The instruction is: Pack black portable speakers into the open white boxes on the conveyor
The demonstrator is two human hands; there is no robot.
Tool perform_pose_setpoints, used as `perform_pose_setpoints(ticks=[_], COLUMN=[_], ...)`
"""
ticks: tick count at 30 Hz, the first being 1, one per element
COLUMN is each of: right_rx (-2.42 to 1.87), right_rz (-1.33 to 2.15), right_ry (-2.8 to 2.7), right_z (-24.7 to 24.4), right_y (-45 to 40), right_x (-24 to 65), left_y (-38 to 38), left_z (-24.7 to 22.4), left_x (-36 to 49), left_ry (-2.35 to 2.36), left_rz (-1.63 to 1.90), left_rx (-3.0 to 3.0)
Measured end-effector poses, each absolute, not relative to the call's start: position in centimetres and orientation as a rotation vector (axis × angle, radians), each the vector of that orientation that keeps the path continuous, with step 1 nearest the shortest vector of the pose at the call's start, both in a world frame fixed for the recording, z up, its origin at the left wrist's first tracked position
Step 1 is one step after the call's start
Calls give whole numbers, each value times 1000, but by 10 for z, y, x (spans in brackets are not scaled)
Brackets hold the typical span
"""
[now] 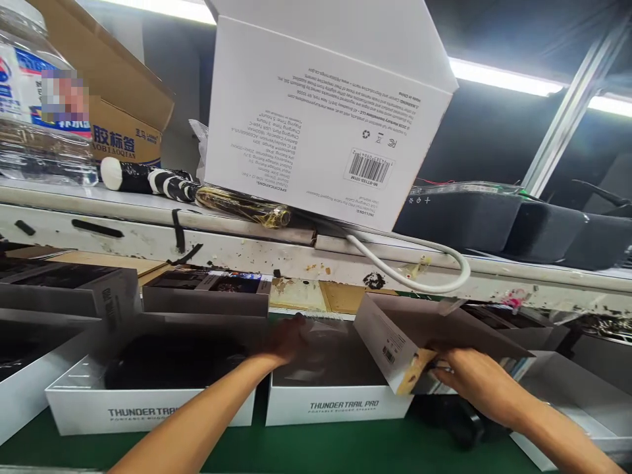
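My right hand (464,375) has its fingers closed round the near edge of a printed cardboard box (390,339), tilted with its open side facing up toward me. A barcode shows on that box's end and coloured pictures on its side. My left hand (289,339) reaches over the left wall of an open white speaker box (340,405) marked THUNDER TRAIL PRO; its fingers are dim and blurred, so their grip is unclear. Clear plastic shows inside this box over a dark interior. Under the tilted box lies a black object (461,424), partly hidden.
Another open white box (148,411) with a black item inside stands left on the green surface (316,454). More boxes line both sides. Overhead, a shelf (237,247) carries a large white carton (320,125), a water bottle (44,99), black speakers (459,220) and a hanging white cable (424,286).
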State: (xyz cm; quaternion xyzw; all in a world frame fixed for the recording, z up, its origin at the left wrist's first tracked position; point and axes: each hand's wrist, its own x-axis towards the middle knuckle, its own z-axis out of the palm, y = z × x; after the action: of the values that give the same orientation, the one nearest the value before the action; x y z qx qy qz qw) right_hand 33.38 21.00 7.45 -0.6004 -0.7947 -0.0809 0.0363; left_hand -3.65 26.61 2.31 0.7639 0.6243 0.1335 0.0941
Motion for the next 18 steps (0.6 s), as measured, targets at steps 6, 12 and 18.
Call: perform_pose_setpoints(ticks=[6,12,18], right_rx=[-1580,-1588,-1436], right_rz=[-250,-356,-297], right_ry=[-2416,-2464,-2420], right_z=[98,132,131], right_y=[240,262,280], right_x=[293,231,195], left_y=[245,240,237], left_z=[37,41,29], left_x=[-40,-44,-51], left_ry=[1743,1627,1665], left_rz=[345,408,423], left_rx=[2431,2490,2431])
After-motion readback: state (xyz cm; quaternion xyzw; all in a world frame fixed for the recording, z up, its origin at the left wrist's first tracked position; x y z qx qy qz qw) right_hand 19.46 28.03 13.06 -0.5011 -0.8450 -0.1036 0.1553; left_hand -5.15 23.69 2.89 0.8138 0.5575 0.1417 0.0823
